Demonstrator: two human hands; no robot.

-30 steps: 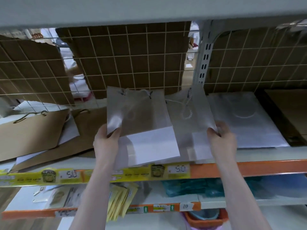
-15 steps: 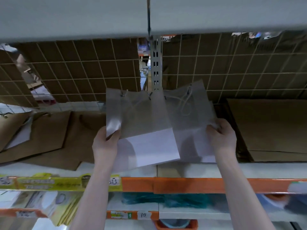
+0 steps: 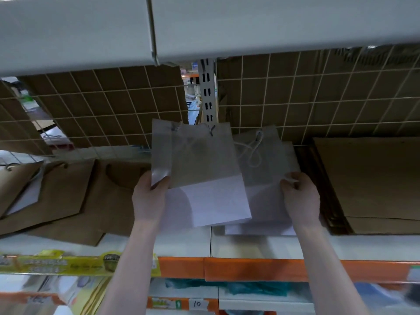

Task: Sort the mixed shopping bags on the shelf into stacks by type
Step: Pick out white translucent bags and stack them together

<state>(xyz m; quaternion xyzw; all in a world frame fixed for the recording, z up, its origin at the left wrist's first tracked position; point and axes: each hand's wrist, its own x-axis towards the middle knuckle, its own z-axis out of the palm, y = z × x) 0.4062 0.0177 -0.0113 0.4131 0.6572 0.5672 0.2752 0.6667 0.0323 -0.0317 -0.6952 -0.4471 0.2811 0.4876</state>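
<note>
While each hand (image 3: 148,196) (image 3: 300,196) pinches a white bag (image 3: 204,178) (image 3: 266,178), shadow and overlap hide the bags' lower edges.

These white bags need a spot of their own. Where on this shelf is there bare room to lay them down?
Bare shelf shows along the front lip, and widest between the loose brown bags on the left and the flat brown stack on the right, under the white bags that the left hand and right hand hold. Both ends are crowded.
</note>
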